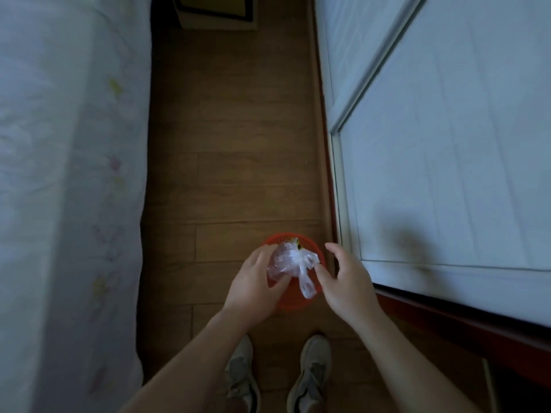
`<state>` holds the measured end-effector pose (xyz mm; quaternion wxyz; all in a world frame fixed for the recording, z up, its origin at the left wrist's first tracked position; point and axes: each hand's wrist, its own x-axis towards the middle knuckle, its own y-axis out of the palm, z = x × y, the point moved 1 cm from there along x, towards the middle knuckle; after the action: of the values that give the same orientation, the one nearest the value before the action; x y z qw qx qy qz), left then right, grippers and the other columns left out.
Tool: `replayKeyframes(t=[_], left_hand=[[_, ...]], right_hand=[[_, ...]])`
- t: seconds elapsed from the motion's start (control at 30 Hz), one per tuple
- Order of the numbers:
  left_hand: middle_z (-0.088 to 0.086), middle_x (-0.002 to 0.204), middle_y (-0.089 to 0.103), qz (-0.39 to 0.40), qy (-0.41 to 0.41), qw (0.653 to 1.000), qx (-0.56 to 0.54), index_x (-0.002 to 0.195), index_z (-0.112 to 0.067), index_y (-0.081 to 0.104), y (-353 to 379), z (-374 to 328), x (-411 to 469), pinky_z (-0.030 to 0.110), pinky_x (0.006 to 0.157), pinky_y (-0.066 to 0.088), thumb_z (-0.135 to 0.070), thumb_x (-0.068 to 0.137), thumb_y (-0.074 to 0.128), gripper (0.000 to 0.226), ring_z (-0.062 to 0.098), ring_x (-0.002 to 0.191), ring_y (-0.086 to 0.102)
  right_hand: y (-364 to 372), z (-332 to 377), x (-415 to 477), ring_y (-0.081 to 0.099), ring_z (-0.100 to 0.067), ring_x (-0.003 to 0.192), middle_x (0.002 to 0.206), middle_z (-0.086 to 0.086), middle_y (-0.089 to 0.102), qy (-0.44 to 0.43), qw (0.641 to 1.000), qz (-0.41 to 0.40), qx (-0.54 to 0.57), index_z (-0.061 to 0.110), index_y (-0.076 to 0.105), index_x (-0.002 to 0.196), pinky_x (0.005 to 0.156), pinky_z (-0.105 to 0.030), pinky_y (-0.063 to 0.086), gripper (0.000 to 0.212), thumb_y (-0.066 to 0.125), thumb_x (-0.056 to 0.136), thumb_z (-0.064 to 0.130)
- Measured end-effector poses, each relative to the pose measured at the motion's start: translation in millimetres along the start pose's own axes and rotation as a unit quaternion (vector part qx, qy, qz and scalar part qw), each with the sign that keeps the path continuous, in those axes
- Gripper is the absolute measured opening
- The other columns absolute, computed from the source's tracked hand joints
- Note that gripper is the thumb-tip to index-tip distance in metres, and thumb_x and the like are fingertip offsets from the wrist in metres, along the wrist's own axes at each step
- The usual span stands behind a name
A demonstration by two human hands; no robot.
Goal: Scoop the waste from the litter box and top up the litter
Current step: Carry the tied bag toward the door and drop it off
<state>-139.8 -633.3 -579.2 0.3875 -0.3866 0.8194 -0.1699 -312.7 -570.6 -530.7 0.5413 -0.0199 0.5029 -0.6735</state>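
A crumpled clear plastic bag [290, 265] hangs over a small red basket-like bin [293, 299] that stands on the wooden floor. My left hand [253, 281] grips the bag's left side, fingers curled around it. My right hand [347, 281] is just to the right, fingers spread, with its thumb and forefinger at the bag's twisted tail. Something yellow and white [295, 242] shows inside the bin behind the bag. No litter box or scoop is in view.
A bed with a pale flowered sheet [65, 189] runs along the left. White sliding wardrobe doors [447, 144] line the right, with a dark red ledge [447, 326] below. A box [217, 13] stands at the far end of the narrow floor strip. My shoes [277, 377] are below.
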Motion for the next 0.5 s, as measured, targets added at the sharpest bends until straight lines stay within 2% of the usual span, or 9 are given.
replayKeyframes(t=[0.13, 0.27, 0.5], left_hand=[[-0.006, 0.159, 0.024, -0.003, 0.029, 0.996, 0.081, 0.148, -0.033, 0.027, -74.8, -63.9, -52.4, 0.043, 0.118, 0.026, -0.057, 0.092, 0.047, 0.064, 0.014, 0.147, 0.022], [-0.002, 0.162, 0.017, -0.057, 0.043, 0.984, 0.164, 0.15, -0.032, 0.025, -152.0, -124.5, -104.5, 0.049, 0.121, 0.014, -0.049, 0.099, 0.035, 0.055, 0.018, 0.15, 0.01], [0.001, 0.162, 0.015, -0.135, 0.004, 0.962, 0.238, 0.15, -0.03, 0.023, -241.9, -196.6, -220.9, 0.054, 0.12, 0.008, -0.051, 0.1, 0.027, 0.054, 0.022, 0.15, 0.006]], right_hand=[[-63.1, 59.7, -52.1, 0.041, -0.015, 0.139, 0.15, 0.003, 0.046, -0.038, 0.994, -0.004, -0.1, 0.02, 0.04, 0.148, 0.111, -0.03, 0.034, 0.055, 0.051, 0.099, 0.044], [-126.6, 115.1, -97.0, 0.035, -0.019, 0.144, 0.153, 0.001, 0.044, -0.093, 0.98, -0.044, -0.172, 0.02, 0.041, 0.147, 0.117, -0.042, 0.034, 0.056, 0.044, 0.099, 0.049], [-214.4, 188.6, -182.3, 0.014, -0.023, 0.152, 0.163, 0.002, 0.026, -0.191, 0.953, -0.046, -0.23, 0.024, 0.03, 0.153, 0.122, -0.049, 0.019, 0.059, 0.031, 0.102, 0.053]])
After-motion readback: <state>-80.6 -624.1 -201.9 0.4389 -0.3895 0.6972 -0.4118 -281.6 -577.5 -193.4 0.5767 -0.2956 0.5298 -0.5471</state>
